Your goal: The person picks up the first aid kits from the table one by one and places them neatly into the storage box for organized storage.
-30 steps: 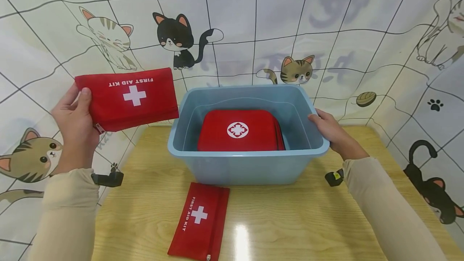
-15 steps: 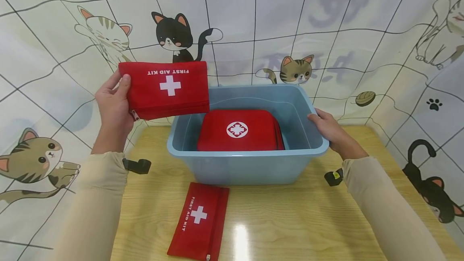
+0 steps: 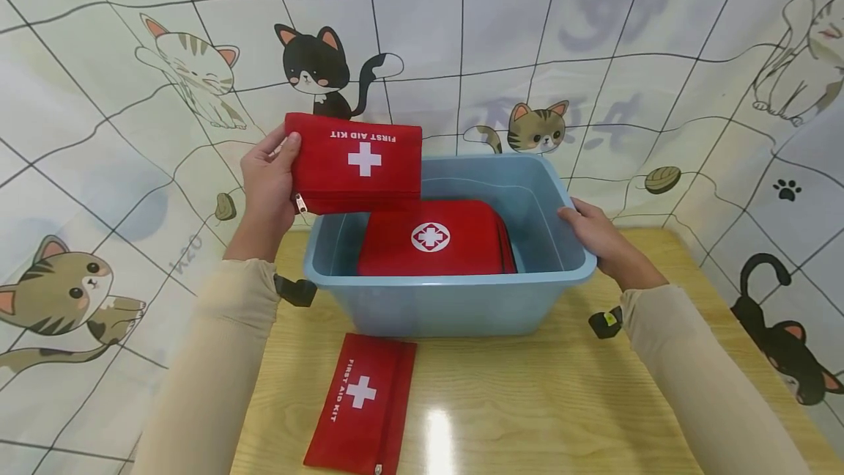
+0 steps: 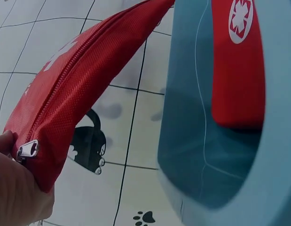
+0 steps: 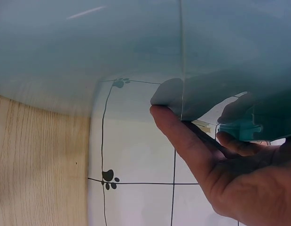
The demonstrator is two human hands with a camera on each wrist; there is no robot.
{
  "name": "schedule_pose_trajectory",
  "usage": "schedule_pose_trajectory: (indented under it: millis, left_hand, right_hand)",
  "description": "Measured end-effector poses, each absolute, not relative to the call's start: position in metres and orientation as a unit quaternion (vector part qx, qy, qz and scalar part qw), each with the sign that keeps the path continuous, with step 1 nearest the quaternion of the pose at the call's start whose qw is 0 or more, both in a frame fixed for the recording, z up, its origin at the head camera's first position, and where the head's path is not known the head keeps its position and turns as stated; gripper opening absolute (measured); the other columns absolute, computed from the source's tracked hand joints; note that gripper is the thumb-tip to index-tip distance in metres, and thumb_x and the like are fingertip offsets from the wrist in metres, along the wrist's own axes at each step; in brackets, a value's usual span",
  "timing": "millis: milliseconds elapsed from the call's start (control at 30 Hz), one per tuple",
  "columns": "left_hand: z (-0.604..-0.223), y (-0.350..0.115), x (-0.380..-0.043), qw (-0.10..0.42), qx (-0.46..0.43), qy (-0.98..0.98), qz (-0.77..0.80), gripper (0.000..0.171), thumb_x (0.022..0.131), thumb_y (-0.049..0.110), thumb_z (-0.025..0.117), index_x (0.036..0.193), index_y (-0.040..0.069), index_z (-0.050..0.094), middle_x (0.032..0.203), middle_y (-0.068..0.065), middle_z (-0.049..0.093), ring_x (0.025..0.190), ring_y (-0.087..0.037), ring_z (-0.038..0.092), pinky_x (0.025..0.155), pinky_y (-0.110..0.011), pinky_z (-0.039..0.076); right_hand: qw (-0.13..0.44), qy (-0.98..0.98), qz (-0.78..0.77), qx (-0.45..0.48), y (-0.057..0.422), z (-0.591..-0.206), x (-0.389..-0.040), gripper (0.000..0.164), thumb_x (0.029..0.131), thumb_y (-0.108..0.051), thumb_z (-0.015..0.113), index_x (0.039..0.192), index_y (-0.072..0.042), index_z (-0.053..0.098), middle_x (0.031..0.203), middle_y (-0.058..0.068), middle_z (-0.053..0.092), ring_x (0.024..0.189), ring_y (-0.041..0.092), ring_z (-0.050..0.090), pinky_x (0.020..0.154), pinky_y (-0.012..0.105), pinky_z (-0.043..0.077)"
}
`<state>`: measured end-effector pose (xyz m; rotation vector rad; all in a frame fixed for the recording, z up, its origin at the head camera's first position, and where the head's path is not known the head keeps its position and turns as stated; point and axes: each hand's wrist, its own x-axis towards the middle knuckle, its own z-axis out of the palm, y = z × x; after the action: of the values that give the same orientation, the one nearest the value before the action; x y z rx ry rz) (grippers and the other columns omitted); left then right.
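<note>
Left hand (image 3: 267,178) pinches pouch (image 3: 358,167), long axis sideways, overlapping tub (image 3: 455,306) at upper centre; right hand (image 3: 596,235) grips tub at right

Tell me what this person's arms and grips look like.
The sleeves are long and beige. A small black device shows at the left sleeve's end; another black device, marked yellow-green, at the right's. The left grip and right grip are ungloved.
</note>
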<state>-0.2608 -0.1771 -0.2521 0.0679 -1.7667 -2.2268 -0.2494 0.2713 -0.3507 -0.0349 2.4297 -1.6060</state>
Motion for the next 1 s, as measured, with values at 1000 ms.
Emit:
schedule_pose_trajectory:
  millis: [1000]
  left_hand:
    - [-0.276, -0.121, -0.283, 0.069, 0.028, -0.679, -0.731, 0.057, 0.092, 0.039, 0.068, 0.146, 0.026, 0.052, 0.13, -0.001, 0.063, 0.111, -0.022, 0.063, 0.086, -0.036, 0.058]
  right_hand:
    - [0.106, 0.828, -0.55, -0.02, 0.269, -0.35, -0.247, 0.058, 0.108, -0.031, 0.029, 0.161, -0.012, 0.011, 0.158, 0.027, 0.026, 0.14, 0.05, 0.032, 0.107, 0.069, 0.03]
